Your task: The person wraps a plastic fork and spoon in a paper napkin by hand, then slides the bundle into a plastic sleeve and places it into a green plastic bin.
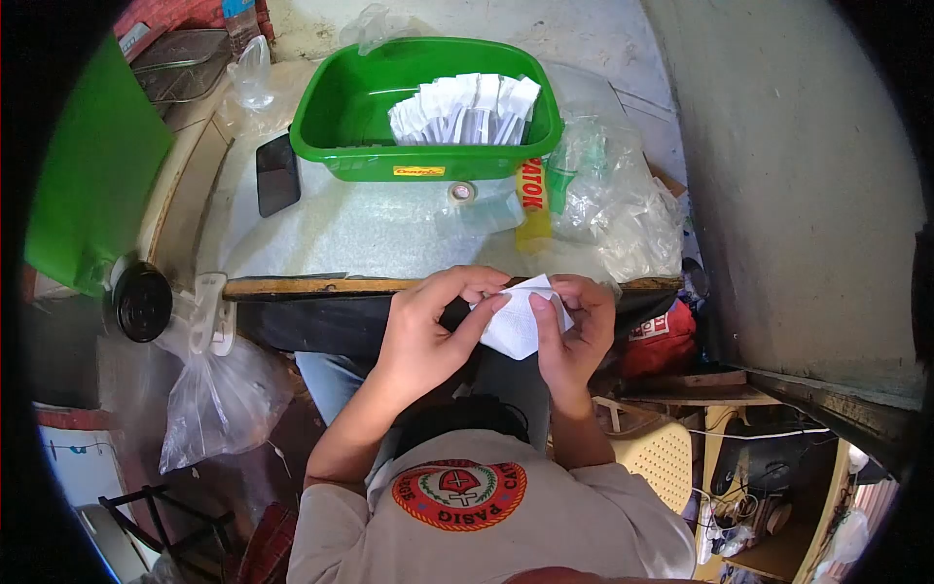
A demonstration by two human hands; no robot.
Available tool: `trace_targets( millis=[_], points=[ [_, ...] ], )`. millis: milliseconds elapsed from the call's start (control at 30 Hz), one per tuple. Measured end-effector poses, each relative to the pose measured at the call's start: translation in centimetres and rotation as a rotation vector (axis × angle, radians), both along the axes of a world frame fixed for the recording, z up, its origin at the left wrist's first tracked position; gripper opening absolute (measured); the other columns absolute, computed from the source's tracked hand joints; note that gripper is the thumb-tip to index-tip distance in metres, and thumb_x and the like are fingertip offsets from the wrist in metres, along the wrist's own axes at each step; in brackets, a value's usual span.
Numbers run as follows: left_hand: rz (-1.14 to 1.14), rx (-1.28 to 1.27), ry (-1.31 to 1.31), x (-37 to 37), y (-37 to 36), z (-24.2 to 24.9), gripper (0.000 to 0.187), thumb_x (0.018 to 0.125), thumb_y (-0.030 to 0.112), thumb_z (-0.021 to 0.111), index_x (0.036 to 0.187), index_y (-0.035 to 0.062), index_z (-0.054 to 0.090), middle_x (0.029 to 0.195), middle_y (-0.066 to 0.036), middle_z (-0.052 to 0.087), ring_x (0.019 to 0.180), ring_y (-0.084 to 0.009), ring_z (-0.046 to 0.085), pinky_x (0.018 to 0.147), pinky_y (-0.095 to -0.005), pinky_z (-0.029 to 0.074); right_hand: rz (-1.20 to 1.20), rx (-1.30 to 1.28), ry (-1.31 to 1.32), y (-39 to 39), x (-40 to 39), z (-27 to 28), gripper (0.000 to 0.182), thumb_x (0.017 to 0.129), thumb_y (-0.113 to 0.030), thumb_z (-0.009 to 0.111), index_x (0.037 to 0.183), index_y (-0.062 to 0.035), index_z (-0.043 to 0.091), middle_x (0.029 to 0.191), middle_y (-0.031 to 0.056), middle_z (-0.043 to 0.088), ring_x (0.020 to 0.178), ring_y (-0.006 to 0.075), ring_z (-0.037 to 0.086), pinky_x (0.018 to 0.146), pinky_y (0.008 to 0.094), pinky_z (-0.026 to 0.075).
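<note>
Between my two hands, just past the table's front edge and above my lap, is a white folded paper [516,326]. My left hand [438,326] pinches its left side between thumb and fingers. On the right side, my right hand [574,331] has its thumb on the front of the paper and its fingers behind. Beyond them, a green basin [341,156] stands on the table [253,248], holding a fanned row of several white folded papers [467,102]. A roll of tape [462,192] lies in front of the basin beside a clear plastic packet [486,214].
Left of the basin lies a black phone [278,175]. Clear plastic bags [613,195] are heaped at the right. The table's wooden front edge [321,286] runs before me. A plastic bag [219,404] hangs at the left from a white clip [208,311].
</note>
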State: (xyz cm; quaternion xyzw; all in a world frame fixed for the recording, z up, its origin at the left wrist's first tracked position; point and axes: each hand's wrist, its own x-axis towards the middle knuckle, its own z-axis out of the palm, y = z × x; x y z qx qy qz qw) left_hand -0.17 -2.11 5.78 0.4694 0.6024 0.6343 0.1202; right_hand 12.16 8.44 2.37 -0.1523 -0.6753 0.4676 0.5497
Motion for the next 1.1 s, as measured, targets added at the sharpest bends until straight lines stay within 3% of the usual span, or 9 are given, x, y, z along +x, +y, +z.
trace_targets(
  millis=[167,233,333,600,1100],
  points=[
    [-0.006,-0.001,0.023,0.0,0.1,0.0,0.019,0.083,-0.006,0.069,0.101,-0.0012,0.068,0.091,-0.009,0.070,0.080,-0.0106,0.065,0.074,-0.0234,0.050,0.000,0.155,-0.084,0.9,0.3,0.1,0.023,0.081,0.005,0.070,0.098,-0.0023,0.058,0.097,0.0129,0.064,0.090,0.0190,0.063,0.080,0.0289,0.050],
    [0.008,0.002,0.008,0.0,0.1,0.0,0.021,0.080,-0.003,0.072,0.101,0.0008,0.068,0.089,-0.011,0.070,0.076,-0.0169,0.067,0.071,-0.0279,0.053,-0.014,0.223,-0.169,1.0,0.4,0.2,0.021,0.080,0.005,0.071,0.095,-0.0029,0.059,0.097,0.0130,0.063,0.091,0.0201,0.063,0.080,0.0297,0.049],
    [-0.002,-0.018,0.086,-0.1,-0.1,0.3,0.021,0.080,-0.003,0.071,0.101,0.0013,0.069,0.090,-0.011,0.070,0.074,-0.0176,0.064,0.070,-0.0289,0.052,0.000,0.184,-0.198,1.0,0.3,0.4,0.019,0.079,0.003,0.072,0.091,-0.0033,0.060,0.101,0.0133,0.062,0.091,0.0216,0.063,0.080,0.0307,0.050],
    [-0.018,-0.018,0.119,-0.1,-0.1,0.3,0.020,0.081,-0.002,0.071,0.100,0.0026,0.070,0.090,-0.008,0.070,0.072,-0.0191,0.062,0.069,-0.0295,0.052,0.220,-0.158,-0.074,0.4,0.2,1.2,0.017,0.085,0.006,0.067,0.096,-0.0022,0.058,0.102,0.0079,0.058,0.094,0.0114,0.059,0.082,0.0240,0.047],
    [-0.047,-0.020,0.087,0.1,-0.1,0.2,0.022,0.081,-0.003,0.070,0.102,0.0013,0.069,0.095,-0.009,0.072,0.075,-0.0186,0.066,0.071,-0.0289,0.053,0.247,-0.228,-0.069,0.7,0.5,1.4,0.021,0.086,0.005,0.068,0.100,-0.0022,0.056,0.098,0.0055,0.061,0.090,0.0095,0.060,0.080,0.0236,0.048]
  ],
)
